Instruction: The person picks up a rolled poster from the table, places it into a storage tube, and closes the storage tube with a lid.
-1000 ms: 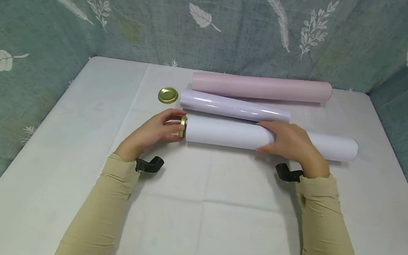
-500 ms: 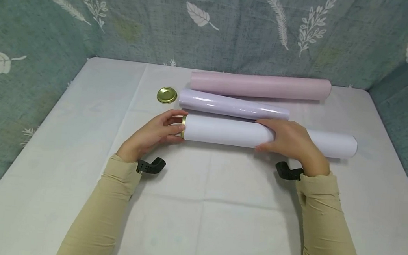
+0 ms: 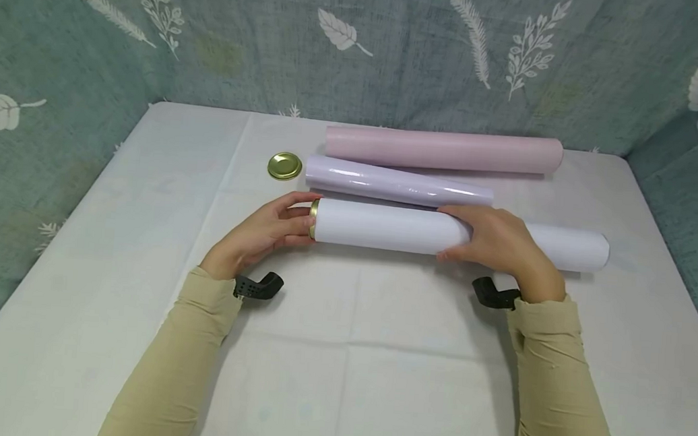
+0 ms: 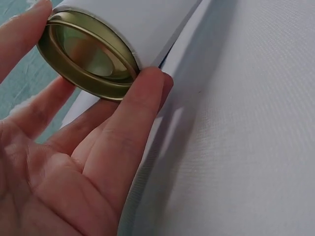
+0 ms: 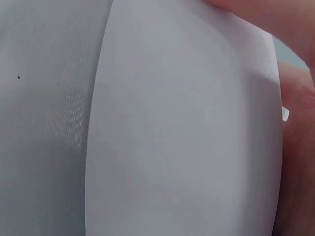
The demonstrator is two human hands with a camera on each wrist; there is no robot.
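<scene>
The white paper roll lay crosswise on the white table, and everything else is placed from it. Nearest the person, the left hand sat at the roll's left end, thumb and fingers pinching the gold cap seated in that end; the left wrist view showed the cap's rim held between fingertips. The right hand curled over the roll right of its middle, gripping it, with the roll's right end sticking out beyond the hand. Just behind the roll lay a glossy lilac roll, close alongside. Left of that, a second gold cap lay flat on the table. Farthest back rested a pink roll, against the leaf-patterned backdrop.
</scene>
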